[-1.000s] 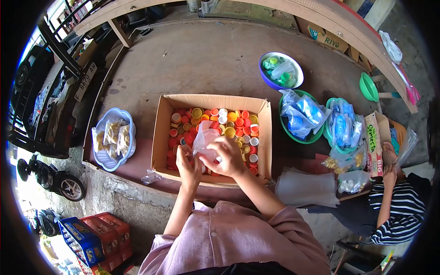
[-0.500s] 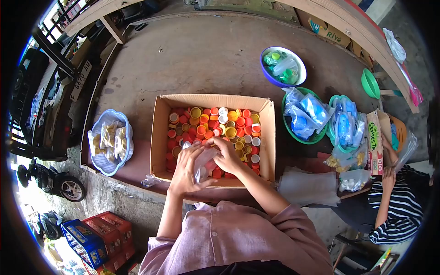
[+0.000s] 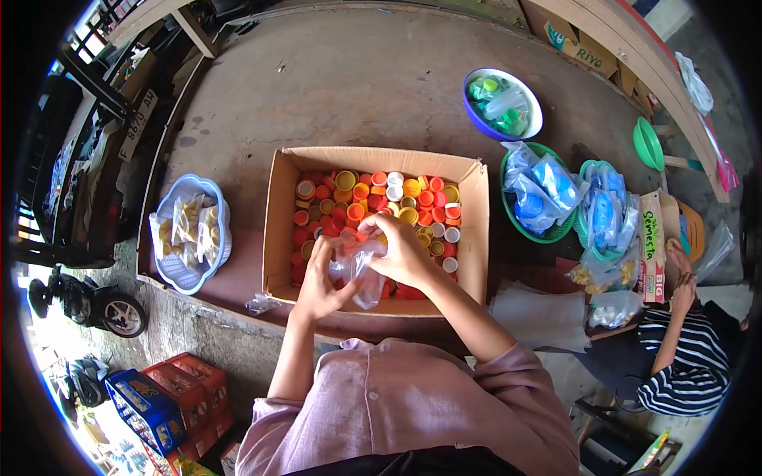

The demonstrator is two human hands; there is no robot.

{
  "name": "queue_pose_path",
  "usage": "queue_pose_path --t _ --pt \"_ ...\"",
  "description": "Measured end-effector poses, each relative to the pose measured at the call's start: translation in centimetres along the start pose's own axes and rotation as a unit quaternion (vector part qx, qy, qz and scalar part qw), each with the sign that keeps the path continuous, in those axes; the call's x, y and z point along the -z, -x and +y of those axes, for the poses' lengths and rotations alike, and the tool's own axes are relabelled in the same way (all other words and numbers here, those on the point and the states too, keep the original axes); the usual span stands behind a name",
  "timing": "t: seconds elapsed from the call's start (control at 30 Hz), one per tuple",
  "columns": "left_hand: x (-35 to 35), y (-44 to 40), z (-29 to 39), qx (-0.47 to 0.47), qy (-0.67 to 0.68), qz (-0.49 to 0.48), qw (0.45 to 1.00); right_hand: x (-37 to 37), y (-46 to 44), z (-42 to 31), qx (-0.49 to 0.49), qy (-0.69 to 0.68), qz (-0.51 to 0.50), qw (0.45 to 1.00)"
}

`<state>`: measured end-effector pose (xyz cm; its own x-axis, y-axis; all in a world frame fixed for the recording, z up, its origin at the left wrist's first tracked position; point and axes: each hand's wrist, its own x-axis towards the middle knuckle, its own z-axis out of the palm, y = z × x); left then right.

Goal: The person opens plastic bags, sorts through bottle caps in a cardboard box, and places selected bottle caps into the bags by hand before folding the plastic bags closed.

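Observation:
Over an open cardboard box [image 3: 474, 238] full of bottle caps [image 3: 407, 216], both hands are at a clear plastic bag [image 3: 368, 292]. My left hand [image 3: 320, 279] is closed on the bag's left side. My right hand [image 3: 403, 255] curls around the bag's upper right side, thumb and fingers at its mouth. Red shows through the thin film; I cannot tell whether it is caps inside the bag or those behind it. The loose caps are red, orange, yellow and white.
A pale blue basket [image 3: 225, 246] with filled bags stands left. To the right are a purple-white bowl [image 3: 468, 119], green baskets [image 3: 508, 214] of bagged blue items, and flat plastic sheets [image 3: 540, 321]. A person in a striped sleeve [image 3: 686, 361] handles something at far right.
My right hand's fingers have come lower and closer to the left hand, around the bag's mouth. The bag hangs more fully below them. The whole view has shifted slightly.

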<state>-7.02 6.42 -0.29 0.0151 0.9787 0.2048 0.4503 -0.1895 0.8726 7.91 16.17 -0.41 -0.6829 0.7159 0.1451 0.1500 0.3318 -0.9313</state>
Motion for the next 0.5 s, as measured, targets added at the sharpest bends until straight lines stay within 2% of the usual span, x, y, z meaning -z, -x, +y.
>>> queue_pose_path --t 0.07,0.13,0.2,0.23,0.27,0.33,0.4,0.43,0.47,0.5 --pt "-0.7 0.2 0.5 0.080 -0.055 0.047 0.994 -0.2 0.0 -1.1 -0.011 0.016 -0.007 1.000" --pt "-0.8 0.3 1.1 0.094 -0.014 0.053 0.994 -0.4 0.2 -1.1 -0.024 0.032 -0.010 0.999" --pt "-1.3 0.4 0.3 0.108 0.028 0.154 0.982 -0.5 0.5 -0.5 0.039 0.115 0.000 0.993" --pt "-1.1 0.4 -0.8 0.061 0.008 0.223 0.973 0.0 0.8 -0.7 -0.006 0.177 -0.042 0.983" --pt "-0.4 0.3 0.0 0.105 -0.005 0.232 0.967 0.1 0.9 -0.5 -0.006 0.177 -0.042 0.983" --pt "0.0 0.6 -1.2 0.062 -0.035 0.183 0.980 0.2 1.0 0.0 -0.059 0.191 -0.081 0.976" --pt "-0.1 0.6 -0.3 -0.024 0.053 0.151 0.987 0.7 0.5 -0.5 -0.044 0.175 -0.074 0.981" --pt "0.4 0.7 -0.1 -0.070 -0.082 0.088 0.990 1.0 0.2 -1.2 -0.093 0.094 -0.096 0.987" --pt "0.2 0.6 0.2 -0.070 -0.079 0.088 0.991 1.1 0.0 -1.6 -0.142 0.012 -0.117 0.983" --pt "-0.2 0.4 0.5 -0.078 -0.142 0.090 0.983 0.9 -0.1 -1.4 -0.135 0.023 -0.132 0.982"
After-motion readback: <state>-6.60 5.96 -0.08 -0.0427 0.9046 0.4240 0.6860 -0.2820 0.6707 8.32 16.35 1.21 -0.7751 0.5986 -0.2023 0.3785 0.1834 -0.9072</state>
